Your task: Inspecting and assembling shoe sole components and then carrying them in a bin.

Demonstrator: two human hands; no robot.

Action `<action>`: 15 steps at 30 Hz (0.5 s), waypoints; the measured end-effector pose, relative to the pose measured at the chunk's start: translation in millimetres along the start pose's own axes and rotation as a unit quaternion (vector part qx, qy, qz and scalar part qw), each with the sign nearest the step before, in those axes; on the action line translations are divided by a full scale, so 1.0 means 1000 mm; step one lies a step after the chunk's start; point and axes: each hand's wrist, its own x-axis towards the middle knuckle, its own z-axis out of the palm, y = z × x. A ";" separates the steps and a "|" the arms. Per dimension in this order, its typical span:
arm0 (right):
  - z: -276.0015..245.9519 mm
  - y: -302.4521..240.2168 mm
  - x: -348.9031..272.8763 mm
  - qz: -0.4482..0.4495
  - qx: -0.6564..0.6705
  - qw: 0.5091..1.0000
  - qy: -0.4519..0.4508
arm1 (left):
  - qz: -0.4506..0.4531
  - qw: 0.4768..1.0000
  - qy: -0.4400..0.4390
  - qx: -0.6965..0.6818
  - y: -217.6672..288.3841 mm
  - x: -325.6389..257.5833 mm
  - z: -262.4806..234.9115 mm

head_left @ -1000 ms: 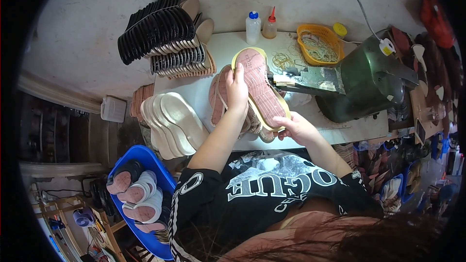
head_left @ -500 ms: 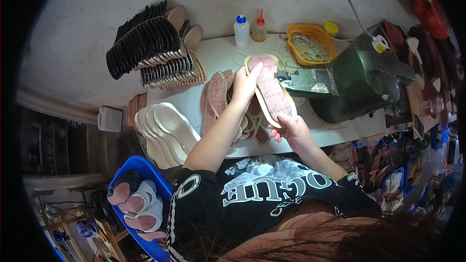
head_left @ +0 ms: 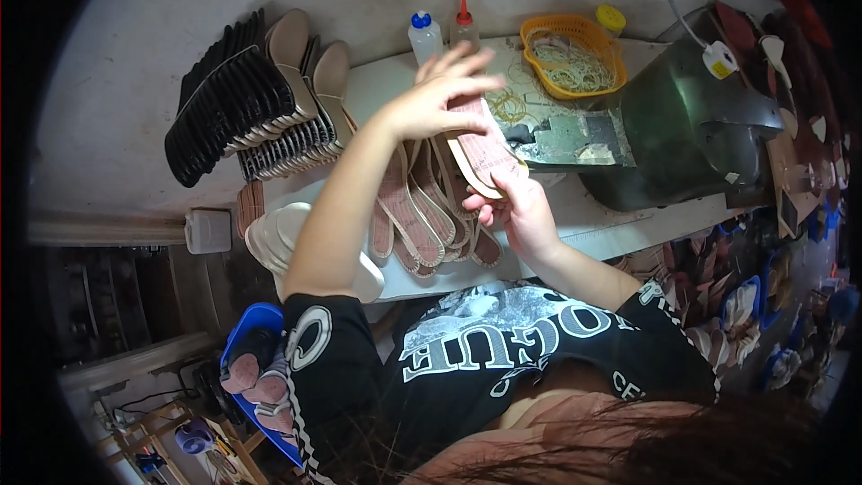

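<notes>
A pink-topped shoe sole [head_left: 489, 154] with a pale yellow rim is held up over the table, tilted, its near rounded end toward me. My right hand [head_left: 523, 214] grips that near end, thumb on top and fingers curled beneath. Above the far end of the sole, my left hand [head_left: 440, 99] has its fingers spread and slightly blurred; it covers much of that end, and whether it touches is hard to tell. Beneath and to the left lie several pink insoles with light stitched edges [head_left: 422, 216]. Just right of the sole is the flat metal arm of a green machine [head_left: 575, 139].
The green machine body [head_left: 678, 135] stands at right. At the back are a yellow basket [head_left: 566, 85] of elastic bands, a blue-capped bottle [head_left: 425, 36] and a red-tipped bottle [head_left: 464, 29]. Bundled black soles [head_left: 224, 99] and white soles [head_left: 278, 233] sit left, above a blue bin [head_left: 242, 328].
My left hand has let go of the sole's far end and opened, lifting up and leftward. The right hand keeps its grip, shifted slightly left and up. The head view has turned a little.
</notes>
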 end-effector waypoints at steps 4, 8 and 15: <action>0.004 -0.001 0.009 0.009 -0.002 1.000 0.010 | -0.007 0.976 -0.216 -0.003 0.002 0.028 -0.019; 0.006 -0.001 0.013 0.012 -0.026 1.000 0.010 | -0.042 0.951 -0.308 -0.003 -0.003 0.043 -0.028; 0.008 -0.015 0.012 0.058 -0.035 0.998 0.017 | -0.058 0.952 -0.299 -0.015 -0.001 0.036 -0.036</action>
